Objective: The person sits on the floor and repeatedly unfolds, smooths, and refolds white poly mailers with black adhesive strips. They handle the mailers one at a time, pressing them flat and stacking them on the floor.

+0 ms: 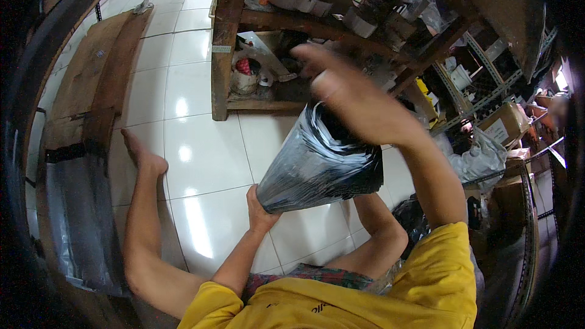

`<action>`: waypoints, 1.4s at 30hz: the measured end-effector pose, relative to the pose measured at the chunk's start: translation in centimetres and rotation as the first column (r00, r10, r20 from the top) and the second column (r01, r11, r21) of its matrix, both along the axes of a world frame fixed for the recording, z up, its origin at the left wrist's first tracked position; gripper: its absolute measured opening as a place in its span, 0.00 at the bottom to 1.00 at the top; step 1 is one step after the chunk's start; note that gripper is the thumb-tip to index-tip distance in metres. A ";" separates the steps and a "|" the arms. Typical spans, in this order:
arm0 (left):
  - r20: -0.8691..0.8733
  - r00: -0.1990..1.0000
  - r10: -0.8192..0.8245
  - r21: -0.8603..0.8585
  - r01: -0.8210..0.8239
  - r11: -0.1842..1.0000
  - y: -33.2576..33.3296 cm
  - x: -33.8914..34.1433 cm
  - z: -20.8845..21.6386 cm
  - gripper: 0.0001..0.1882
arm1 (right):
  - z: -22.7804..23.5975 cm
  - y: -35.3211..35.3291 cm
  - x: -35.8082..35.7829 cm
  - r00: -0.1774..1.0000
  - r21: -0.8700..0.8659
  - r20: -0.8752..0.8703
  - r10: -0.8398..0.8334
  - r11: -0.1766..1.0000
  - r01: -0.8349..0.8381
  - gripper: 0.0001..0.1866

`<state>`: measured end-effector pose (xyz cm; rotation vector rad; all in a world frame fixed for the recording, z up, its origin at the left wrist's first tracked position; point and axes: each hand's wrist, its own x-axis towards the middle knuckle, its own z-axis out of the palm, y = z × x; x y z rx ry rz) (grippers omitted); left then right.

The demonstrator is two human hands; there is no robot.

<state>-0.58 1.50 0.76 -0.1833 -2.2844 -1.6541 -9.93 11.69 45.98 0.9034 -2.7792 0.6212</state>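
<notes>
A thick rolled bundle of dark grey plastic sheets is held slantwise in front of me above the floor. Its many layered edges fan out around the hollow at the upper right end. My left hand is closed around the narrower lower left end, with the fingers partly hidden behind it. Over the upper end, my right hand is raised, somewhat blurred, its thumb and fingers apart and nothing seen in them. The right wrist and palm cover part of the roll's layered edge.
A wooden shelf with assorted items stands ahead. Along the left lies a long wooden board beside a stack of grey plastic sheets. White tiled floor spreads between. To the right are metal racks, a cardboard box and plastic bags.
</notes>
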 end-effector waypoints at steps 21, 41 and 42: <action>-0.011 1.000 0.014 0.001 -0.014 1.000 0.2 0.2 -1.0 0.63 | -1.6 4.0 0.1 0.918 0.172 -0.239 0.317 0.944 -0.281 0.13; 0.012 1.000 -0.002 0.009 0.001 1.000 0.3 0.1 -0.5 0.61 | -1.1 3.5 -0.3 0.842 0.354 -0.279 0.462 0.864 -0.357 0.14; 0.012 1.000 0.005 0.008 -0.005 1.000 0.3 0.1 -0.7 0.61 | -0.9 3.3 0.0 0.860 0.384 -0.258 0.440 0.864 -0.327 0.14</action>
